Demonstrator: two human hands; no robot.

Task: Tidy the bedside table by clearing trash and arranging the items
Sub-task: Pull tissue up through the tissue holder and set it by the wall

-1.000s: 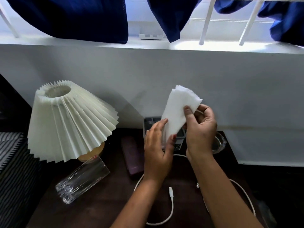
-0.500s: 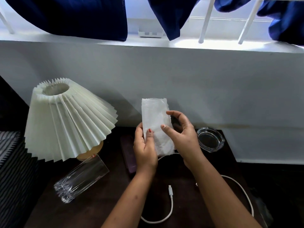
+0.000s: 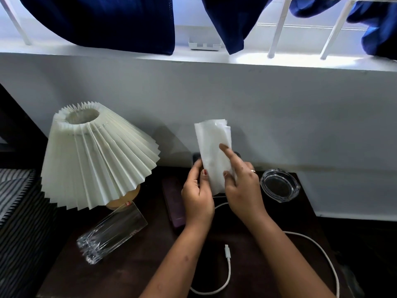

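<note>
Both hands hold a folded white tissue [image 3: 212, 153] upright above the middle of the dark bench [image 3: 133, 267]. The left hand [image 3: 197, 196] pinches its lower left edge; the right hand [image 3: 242, 188] pinches the lower right edge, forefinger laid across the face. A clear glass [image 3: 111, 233] lies on its side at near left, below the pleated lamp [image 3: 96, 155]. A glass ashtray [image 3: 279, 186] sits at far right. A white cable [image 3: 227, 269] trails along the near side. A dark flat item [image 3: 174, 203], possibly a phone, lies beside the left hand.

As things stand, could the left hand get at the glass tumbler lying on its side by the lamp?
Probably yes, once freed: the left hand is holding the folded tissue with the right hand. The tumbler lies on bare table to its left, nothing between them.
</note>
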